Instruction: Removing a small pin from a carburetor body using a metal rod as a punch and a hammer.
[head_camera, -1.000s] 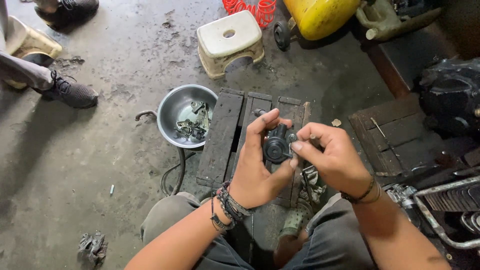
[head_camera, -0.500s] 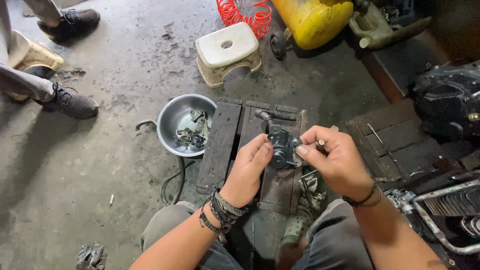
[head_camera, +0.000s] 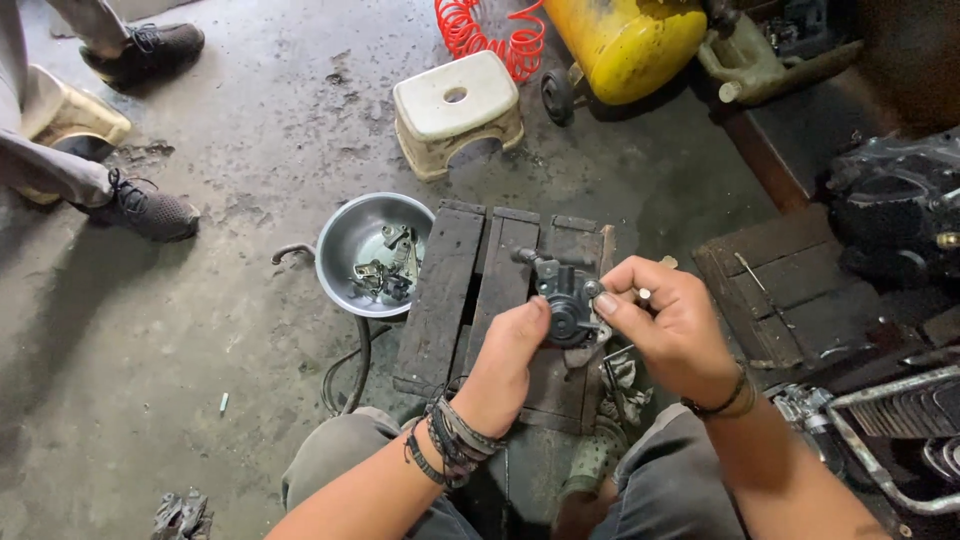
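Both hands' grip, left hand (head_camera: 507, 362) and right hand (head_camera: 668, 322), closed around a greasy, rounded black metal part (head_camera: 566, 300).

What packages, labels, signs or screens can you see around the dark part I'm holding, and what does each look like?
None in view: no package, label, sign or screen shows.
The nearest container is a dirty pale plastic jug lying at the top right beside the yellow tank; no label shows on either.
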